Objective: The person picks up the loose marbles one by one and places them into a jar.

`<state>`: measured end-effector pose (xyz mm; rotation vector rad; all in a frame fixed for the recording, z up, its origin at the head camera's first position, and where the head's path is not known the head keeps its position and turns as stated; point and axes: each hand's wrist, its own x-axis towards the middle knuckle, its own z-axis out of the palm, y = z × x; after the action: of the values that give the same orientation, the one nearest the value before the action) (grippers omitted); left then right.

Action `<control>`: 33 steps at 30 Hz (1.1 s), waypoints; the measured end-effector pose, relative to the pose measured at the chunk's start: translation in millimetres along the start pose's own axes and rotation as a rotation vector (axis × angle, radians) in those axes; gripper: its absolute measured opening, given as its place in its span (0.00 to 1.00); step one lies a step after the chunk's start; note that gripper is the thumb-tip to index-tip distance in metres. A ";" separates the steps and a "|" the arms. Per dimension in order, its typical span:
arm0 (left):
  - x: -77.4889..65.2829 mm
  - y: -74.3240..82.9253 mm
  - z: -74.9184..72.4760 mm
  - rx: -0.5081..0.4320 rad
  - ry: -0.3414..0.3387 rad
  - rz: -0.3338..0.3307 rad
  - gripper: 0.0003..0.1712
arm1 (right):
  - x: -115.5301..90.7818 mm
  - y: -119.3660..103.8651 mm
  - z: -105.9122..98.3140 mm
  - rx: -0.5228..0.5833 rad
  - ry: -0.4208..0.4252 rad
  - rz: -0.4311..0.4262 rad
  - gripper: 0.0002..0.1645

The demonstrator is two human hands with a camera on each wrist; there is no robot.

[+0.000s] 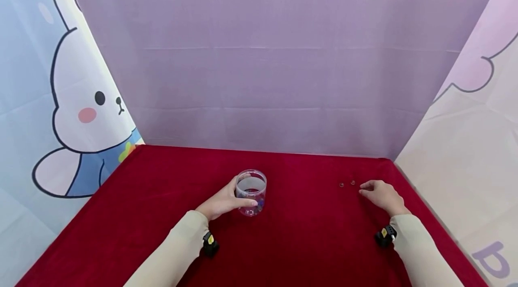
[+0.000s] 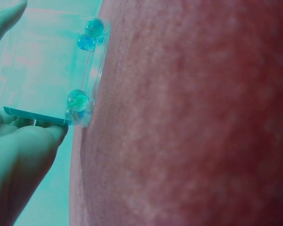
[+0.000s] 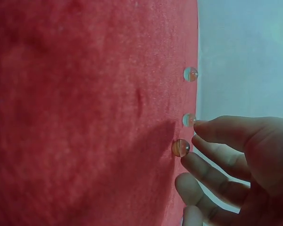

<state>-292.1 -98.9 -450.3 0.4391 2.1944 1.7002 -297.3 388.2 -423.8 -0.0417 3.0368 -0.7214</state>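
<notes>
My left hand [image 1: 226,199] grips a clear round jar [image 1: 252,208], thumb on the near side and fingers behind. Several glass marbles [image 2: 78,100] lie at the bottom of the jar in the left wrist view. Over on the right, my right hand [image 1: 382,196] hovers low above the cloth, fingers loosely bent. In the right wrist view, a clear marble with orange inside [image 3: 180,148] sits by the fingertips; whether they touch it I cannot tell. Two more marbles, one near the thumb tip [image 3: 188,120] and another farther off [image 3: 190,74], lie on the cloth.
A red cloth [image 1: 307,233] covers the table. Behind it hangs a plain purple curtain [image 1: 275,75]. Printed cloth with a white cartoon animal [image 1: 89,102] stands at the left, and a pale printed panel [image 1: 473,152] borders the right edge.
</notes>
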 end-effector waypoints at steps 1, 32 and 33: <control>0.0 -0.4 -0.2 0.002 0.002 -0.001 0.54 | 0.7 0.6 0.7 0.000 -0.003 0.002 0.22; -1.3 1.6 -1.8 -0.007 0.002 -0.001 0.54 | 2.4 1.2 -3.2 -0.008 -0.025 0.043 0.17; -1.5 1.8 -2.0 -0.007 0.002 0.000 0.54 | 2.3 0.8 -3.1 -0.008 -0.025 0.041 0.17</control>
<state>-291.5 -100.8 -448.0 0.4352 2.1891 1.7084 -299.7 390.2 -421.4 0.0120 3.0072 -0.7009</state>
